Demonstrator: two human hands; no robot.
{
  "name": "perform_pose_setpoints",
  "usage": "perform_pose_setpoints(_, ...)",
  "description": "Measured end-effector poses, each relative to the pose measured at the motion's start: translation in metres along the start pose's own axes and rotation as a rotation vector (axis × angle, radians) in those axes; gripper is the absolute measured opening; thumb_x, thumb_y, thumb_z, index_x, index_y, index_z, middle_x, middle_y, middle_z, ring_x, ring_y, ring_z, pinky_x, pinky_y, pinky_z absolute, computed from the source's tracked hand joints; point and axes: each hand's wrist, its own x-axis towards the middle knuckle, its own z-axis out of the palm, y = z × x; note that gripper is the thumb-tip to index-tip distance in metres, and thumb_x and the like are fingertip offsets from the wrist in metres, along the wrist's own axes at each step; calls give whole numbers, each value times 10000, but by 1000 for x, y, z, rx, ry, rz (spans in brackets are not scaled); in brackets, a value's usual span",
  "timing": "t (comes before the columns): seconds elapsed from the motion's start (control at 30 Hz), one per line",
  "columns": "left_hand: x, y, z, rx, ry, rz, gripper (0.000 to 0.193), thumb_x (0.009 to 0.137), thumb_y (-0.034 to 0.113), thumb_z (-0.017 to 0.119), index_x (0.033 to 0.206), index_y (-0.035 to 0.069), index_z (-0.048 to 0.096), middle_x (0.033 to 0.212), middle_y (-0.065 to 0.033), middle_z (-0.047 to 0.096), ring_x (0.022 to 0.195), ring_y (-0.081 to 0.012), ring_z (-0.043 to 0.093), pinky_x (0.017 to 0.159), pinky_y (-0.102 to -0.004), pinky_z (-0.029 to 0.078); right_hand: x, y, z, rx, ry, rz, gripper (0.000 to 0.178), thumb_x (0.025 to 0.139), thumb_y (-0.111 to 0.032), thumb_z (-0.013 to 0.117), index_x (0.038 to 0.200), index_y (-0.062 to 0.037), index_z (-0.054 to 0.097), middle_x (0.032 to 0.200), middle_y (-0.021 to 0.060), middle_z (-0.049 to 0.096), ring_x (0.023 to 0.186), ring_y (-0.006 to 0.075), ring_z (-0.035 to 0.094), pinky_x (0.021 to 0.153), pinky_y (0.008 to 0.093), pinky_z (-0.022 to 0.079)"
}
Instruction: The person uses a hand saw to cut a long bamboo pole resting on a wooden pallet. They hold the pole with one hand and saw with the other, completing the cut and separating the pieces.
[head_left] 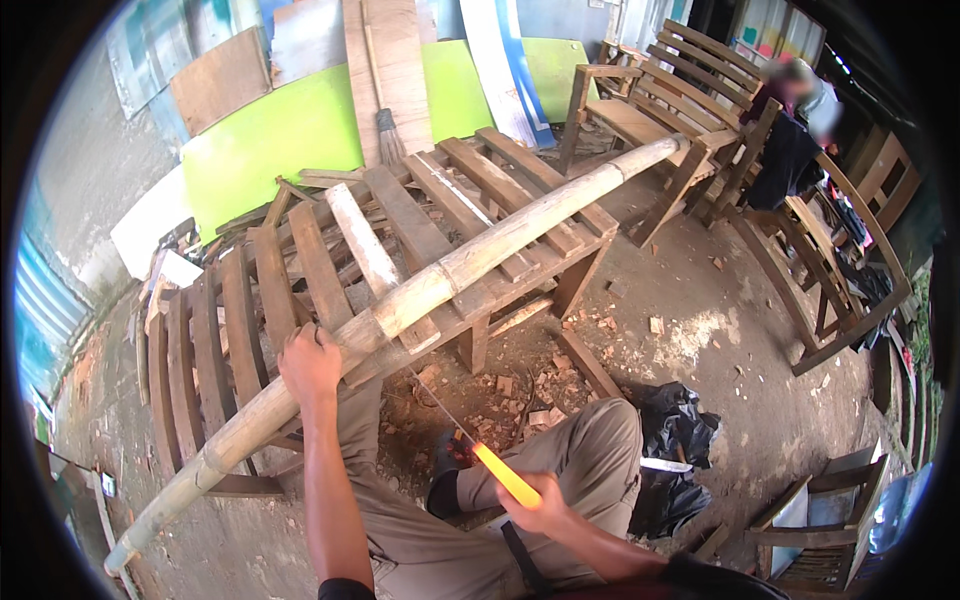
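A long pale bamboo pole (470, 262) lies slantwise across a low slatted wooden bench (425, 235), its left end reaching down toward the ground. My left hand (311, 365) is closed over the pole left of its middle, knuckles up. In my right hand (535, 508), above my lap, is the yellow handle of a hand saw (505, 474). Its thin blade shows nearly edge-on and slants up toward the underside of the pole, just right of my left hand. Whether the blade's tip touches the bamboo I cannot tell.
Wood chips (545, 405) litter the ground below the bench. Black plastic bags (672, 440) lie right of my knee. A slatted wooden chair (690, 90) stands at the back right, with a blurred person (790, 85) beside it. A broom (388, 125) leans against boards behind.
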Motion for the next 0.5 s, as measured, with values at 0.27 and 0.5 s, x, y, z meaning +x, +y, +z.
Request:
perform_pose_setpoints(0.27,-2,5,-1,5,-1,34,243,900,178,551,927,17,731,1016,-158,726,1007,-337,678,915,-476,498,62,-51,16,-76,57,-25,192,905,-136,701,806,24,670,625,95,635,545,168,618,531,353,470)
perform_pose_setpoints(0.5,4,-2,0,19,8,26,233,908,210,585,957,32,728,1027,-142,730,1047,-325,663,919,-486,491,108,-31,29,22,-22,3,173,895,-179,700,879,-7,695,696,80,678,656,124,643,635,328,513)
